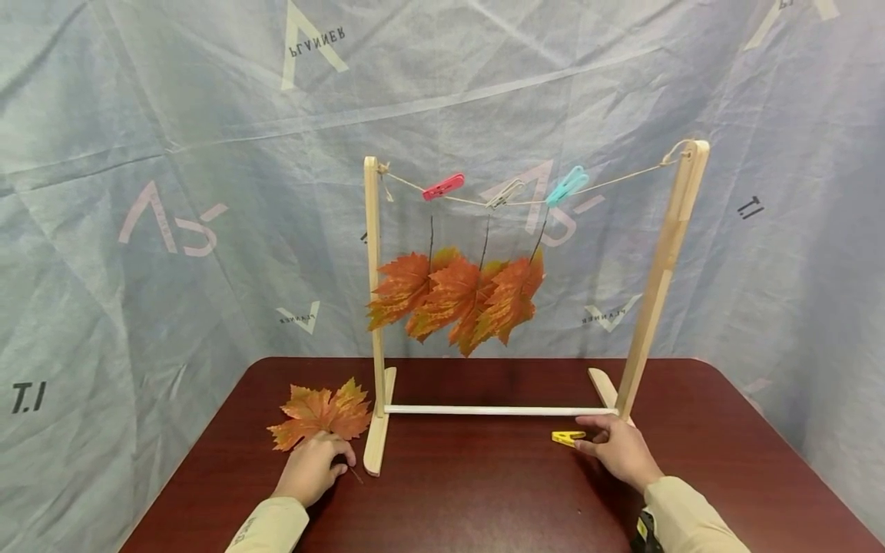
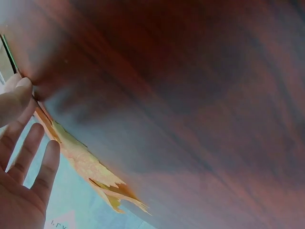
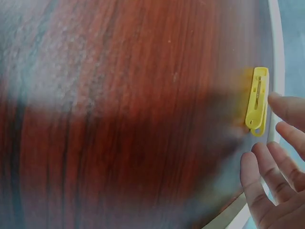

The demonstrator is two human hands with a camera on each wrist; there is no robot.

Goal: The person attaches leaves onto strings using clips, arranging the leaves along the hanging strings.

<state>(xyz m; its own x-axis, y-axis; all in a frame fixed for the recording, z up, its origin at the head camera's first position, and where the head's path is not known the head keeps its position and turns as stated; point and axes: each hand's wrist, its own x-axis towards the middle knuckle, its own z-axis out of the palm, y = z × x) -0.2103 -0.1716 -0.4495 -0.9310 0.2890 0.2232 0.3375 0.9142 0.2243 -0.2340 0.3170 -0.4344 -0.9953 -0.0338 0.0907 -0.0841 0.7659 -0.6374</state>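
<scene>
My left hand (image 1: pixel 314 467) pinches the stem of an orange artificial maple leaf (image 1: pixel 325 415) between thumb and index finger, on the left of the table. In the left wrist view the leaf (image 2: pixel 86 157) appears edge-on and the other fingers are spread. My right hand (image 1: pixel 621 449) is beside a yellow clothespin (image 1: pixel 567 438) lying on the table. The right wrist view has the clothespin (image 3: pixel 257 100) just off the fingertips, the fingers spread apart and not around it.
A wooden frame (image 1: pixel 376 307) with a white crossbar (image 1: pixel 498 411) stands between the hands. Its string (image 1: pixel 622 177) carries a red clothespin (image 1: pixel 443 187), a white clothespin (image 1: pixel 506 194) and a turquoise clothespin (image 1: pixel 567 186), with maple leaves (image 1: pixel 456 296) hanging below. A printed grey cloth (image 1: pixel 207 307) backs the table.
</scene>
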